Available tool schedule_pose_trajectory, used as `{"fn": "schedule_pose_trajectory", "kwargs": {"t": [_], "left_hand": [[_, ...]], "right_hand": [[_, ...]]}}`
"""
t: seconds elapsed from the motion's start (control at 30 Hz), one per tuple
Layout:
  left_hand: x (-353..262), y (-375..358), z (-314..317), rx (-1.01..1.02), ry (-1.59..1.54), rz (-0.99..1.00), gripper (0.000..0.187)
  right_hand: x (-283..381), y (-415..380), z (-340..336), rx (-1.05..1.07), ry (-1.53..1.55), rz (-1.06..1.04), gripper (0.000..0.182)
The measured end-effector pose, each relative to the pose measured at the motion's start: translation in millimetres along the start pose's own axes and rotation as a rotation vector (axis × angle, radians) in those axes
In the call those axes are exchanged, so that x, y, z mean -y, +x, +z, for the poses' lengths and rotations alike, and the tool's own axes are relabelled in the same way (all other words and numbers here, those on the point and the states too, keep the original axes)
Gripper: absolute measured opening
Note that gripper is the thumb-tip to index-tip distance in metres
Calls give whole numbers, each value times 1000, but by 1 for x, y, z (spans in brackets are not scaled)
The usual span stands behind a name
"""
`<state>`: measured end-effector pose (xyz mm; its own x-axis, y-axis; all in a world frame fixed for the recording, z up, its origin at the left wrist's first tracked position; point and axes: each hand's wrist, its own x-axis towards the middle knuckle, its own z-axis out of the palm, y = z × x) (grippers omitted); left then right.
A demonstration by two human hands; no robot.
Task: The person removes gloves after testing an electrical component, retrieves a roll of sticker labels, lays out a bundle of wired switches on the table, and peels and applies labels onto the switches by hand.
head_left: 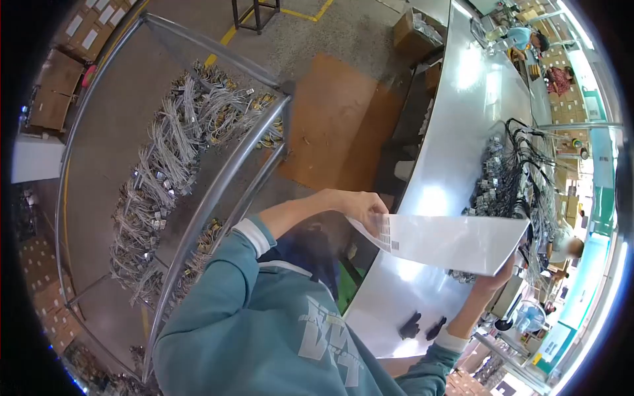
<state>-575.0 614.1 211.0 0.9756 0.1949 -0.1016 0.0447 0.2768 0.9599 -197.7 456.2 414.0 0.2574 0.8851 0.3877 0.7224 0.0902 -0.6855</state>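
Note:
A white sheet [456, 241], with small printed marks and a dark square code near its left end, stretches between my hands above the metal table [389, 310]. My left hand [365, 210] is closed on the printed end, fingers pinched over its edge. At the far right corner, my right hand [500, 276] grips the other end from below, its fingertips partly hidden behind the sheet. The sheet bows slightly. Just past it on the tabletop lies a pile of black cables [522, 162] with metal connectors [490, 173].
To the left, a tubular metal rack [247, 142] holds many bundled grey cables [173, 132]. A brown board [343, 112] lies on the floor. Dark gloves [411, 325] rest on the table. A cardboard box [417, 33] stands near its far end. Other people sit along the right.

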Motion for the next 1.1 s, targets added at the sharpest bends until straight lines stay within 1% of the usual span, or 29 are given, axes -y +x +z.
{"fn": "schedule_pose_trajectory", "kwargs": {"t": [0.07,0.13,0.17,0.2,0.23,0.27,0.33,0.37,0.4,0.47,0.5,0.53,0.57,0.6,0.63,0.67,0.7,0.73,0.77,0.83,0.87,0.9,0.97,1.0,1.07,1.1], "left_hand": [[-6,0,2,-3,-38,5,37],[-19,1,-1,-17,-55,8,35],[-26,0,-2,-64,-90,5,36],[-45,-3,-8,-115,-120,4,37],[-65,-9,-14,-171,-30,-46,37],[-79,-14,-19,-187,-4,-57,37],[-99,-20,-27,-404,16,34,39],[-107,-21,-33,-453,-59,54,41],[-116,-19,-37,-462,-22,35,41],[-134,-13,-46,-688,-52,133,44],[-140,-8,-54,-736,106,146,47],[-147,-5,-57,-717,121,135,47],[-156,-3,-58,-809,101,140,45],[-161,0,-57,-911,75,149,43],[-164,3,-58,-916,79,153,43],[-164,4,-59,-994,93,149,41],[-164,8,-60,-1073,108,144,39],[-162,13,-62,-1083,115,147,39],[-159,19,-64,-1142,65,170,37],[-154,31,-70,-1246,-11,187,35],[-153,37,-76,-1247,-1,199,35],[-153,42,-81,-1318,-30,203,35],[-144,47,-94,-1430,-60,245,35],[-143,50,-99,-1441,-56,258,35],[-143,57,-112,-1555,-97,293,33],[-144,60,-120,-1556,-96,307,33]], "right_hand": [[-25,22,2,-94,139,296,56],[-4,43,29,218,-647,-84,57],[-24,52,39,258,-170,302,51],[-10,59,61,188,270,613,56],[-25,59,70,210,220,660,62],[-46,53,79,236,171,707,68],[-102,37,98,316,125,714,79],[-138,27,113,358,186,696,78],[-140,27,123,441,277,760,81],[-152,22,148,591,333,737,78],[-160,17,161,622,395,695,70],[-167,12,171,651,447,650,63],[-166,15,176,681,441,617,59],[-175,11,182,676,443,617,59],[-184,8,188,721,363,480,57],[-193,7,191,763,283,336,55],[-199,11,189,766,288,321,55],[-204,13,188,839,308,374,56],[-210,13,187,909,329,427,56],[-237,7,190,938,291,407,55],[-249,7,192,968,246,395,54],[-253,9,192,965,246,383,54],[-256,13,195,946,229,522,51],[-253,19,195,950,227,505,51],[-246,32,198,1022,106,408,53],[-241,40,200,1018,101,396,53]]}}
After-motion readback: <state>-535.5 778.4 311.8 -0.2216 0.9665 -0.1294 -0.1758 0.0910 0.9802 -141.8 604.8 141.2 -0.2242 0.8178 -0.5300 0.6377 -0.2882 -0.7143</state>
